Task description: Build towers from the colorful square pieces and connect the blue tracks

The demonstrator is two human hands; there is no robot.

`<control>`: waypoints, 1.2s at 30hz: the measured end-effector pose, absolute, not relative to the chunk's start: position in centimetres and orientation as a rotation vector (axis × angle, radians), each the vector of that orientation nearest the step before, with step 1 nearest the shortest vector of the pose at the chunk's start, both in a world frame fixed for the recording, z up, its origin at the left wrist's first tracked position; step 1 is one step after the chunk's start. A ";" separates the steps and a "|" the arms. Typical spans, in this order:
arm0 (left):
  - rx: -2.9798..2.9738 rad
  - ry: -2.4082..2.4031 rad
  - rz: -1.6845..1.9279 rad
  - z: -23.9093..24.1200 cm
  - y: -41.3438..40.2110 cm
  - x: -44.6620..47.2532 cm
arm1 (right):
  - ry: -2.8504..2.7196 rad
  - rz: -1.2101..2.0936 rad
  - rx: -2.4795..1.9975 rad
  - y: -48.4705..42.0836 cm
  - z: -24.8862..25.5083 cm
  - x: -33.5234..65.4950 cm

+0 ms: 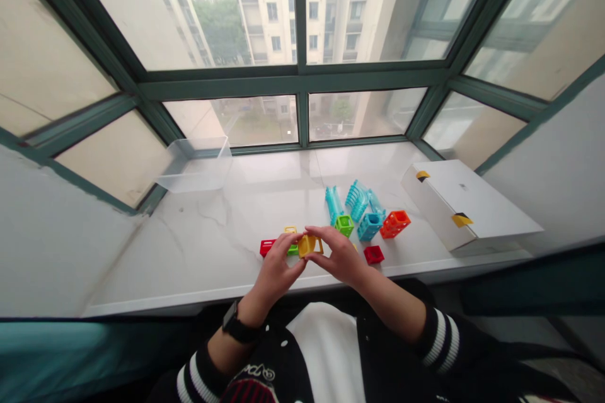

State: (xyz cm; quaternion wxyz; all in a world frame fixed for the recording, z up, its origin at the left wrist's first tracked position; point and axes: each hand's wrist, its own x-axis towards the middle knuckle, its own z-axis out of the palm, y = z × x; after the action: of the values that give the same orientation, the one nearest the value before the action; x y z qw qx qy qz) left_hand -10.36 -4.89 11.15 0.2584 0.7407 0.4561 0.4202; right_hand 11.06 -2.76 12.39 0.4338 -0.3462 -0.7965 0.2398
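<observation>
Both hands meet at a yellow plastic building block (307, 247), held above the front of the sill. My left hand (278, 269) pinches its left side between thumb and fingers. From the other side, my right hand (344, 257) grips it with thumb and fingertips. Just behind and beside my left fingers lie a red block (266, 246) and a green block (293, 250), both partly covered. Right of my right hand sits a small red block (374, 255). Farther back stand a green block (344, 225), a blue block (369, 227) and an orange-red block (396, 224).
Translucent blue track-like pieces (358, 200) lie behind the upright blocks. A clear plastic bin (196, 167) stands at the back left of the white marbled sill (198, 245). At the right is a white box (472, 204) with yellow-and-black tabs. Green-framed windows rise behind.
</observation>
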 end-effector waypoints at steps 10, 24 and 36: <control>1.838 1.256 1.205 11.7 -4.6 -9.4 | -1.965 0.585 -0.905 -2.6 12.4 12.8; 1.839 0.975 1.194 11.0 -4.1 -4.9 | -1.928 0.813 -1.026 -4.0 12.2 18.8; 1.820 1.010 0.895 5.4 -2.4 -3.1 | -1.765 0.830 -1.287 -4.5 10.1 24.1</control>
State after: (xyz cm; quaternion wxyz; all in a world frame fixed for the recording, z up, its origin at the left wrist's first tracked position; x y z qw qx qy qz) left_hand -3.11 -2.41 5.41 0.4243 0.7274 0.4037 0.3576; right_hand 24.07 -4.52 10.13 0.3918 -0.5066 -0.6950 0.3269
